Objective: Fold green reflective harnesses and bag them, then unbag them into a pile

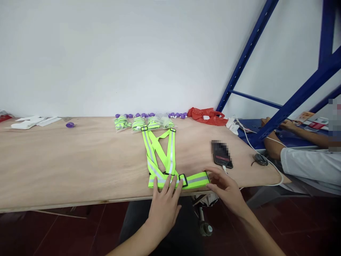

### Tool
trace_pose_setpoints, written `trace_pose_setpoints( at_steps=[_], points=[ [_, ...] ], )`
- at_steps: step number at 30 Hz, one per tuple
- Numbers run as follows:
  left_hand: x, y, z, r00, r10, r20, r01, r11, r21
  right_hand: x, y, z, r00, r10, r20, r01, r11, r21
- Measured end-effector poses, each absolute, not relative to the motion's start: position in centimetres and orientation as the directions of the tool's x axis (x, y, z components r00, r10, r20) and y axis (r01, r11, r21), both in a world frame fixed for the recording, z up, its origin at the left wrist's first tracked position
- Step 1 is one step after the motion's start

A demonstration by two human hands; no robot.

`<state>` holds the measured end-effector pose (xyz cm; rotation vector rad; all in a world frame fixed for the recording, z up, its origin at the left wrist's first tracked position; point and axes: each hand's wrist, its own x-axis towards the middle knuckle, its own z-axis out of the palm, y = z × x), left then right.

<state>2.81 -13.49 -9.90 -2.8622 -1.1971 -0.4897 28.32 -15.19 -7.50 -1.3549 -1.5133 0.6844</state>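
A neon yellow-green reflective harness (pixel 171 153) with grey stripes and black buckles lies on the wooden table near its front edge. My left hand (pixel 165 201) rests with spread fingers on the waist strap, left of the square buckle. At the strap's right end, my right hand (pixel 225 186) has its thumb and fingers apart around the black end piece, touching or nearly touching it. Behind the harness, several clear bags of folded green-and-grey straps (pixel 138 123) stand in a row, with purple rolls (pixel 151 115) along the wall.
A phone (pixel 222 154) with a white cable lies right of the harness. Red plastic bag (pixel 207 116), sunglasses (pixel 260 159) and blue metal frame (pixel 246 53) are at the right, beside another person's arms. White sheets (pixel 28 122) and a purple roll (pixel 70 125) lie far left.
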Motion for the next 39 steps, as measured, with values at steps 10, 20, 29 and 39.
trace_pose_setpoints(
  at_steps=[10, 20, 29, 39],
  points=[
    [3.0, -13.2, -10.1, 0.71, 0.683, 0.172, 0.691, -0.722, 0.014, 17.9, -9.6, -4.2, -0.178, 0.98, 0.089, 0.121, 0.112, -0.986],
    [2.4, -13.4, -10.8, 0.672, 0.726, 0.145, 0.709, -0.688, 0.153, 13.6, -6.9, -5.7, -0.429, 0.903, -0.011, 0.156, 0.062, -0.986],
    [2.2, -13.8, -11.1, 0.604, 0.743, 0.288, 0.744, -0.656, 0.129, 13.7, -5.5, -6.2, -0.375, 0.927, -0.003, 0.078, 0.028, -0.997],
    [0.2, -13.4, -7.8, 0.609, 0.619, 0.497, 0.454, -0.785, 0.421, 12.6, -5.8, -7.4, -0.383, 0.923, 0.028, 0.352, 0.174, -0.92]
  ],
)
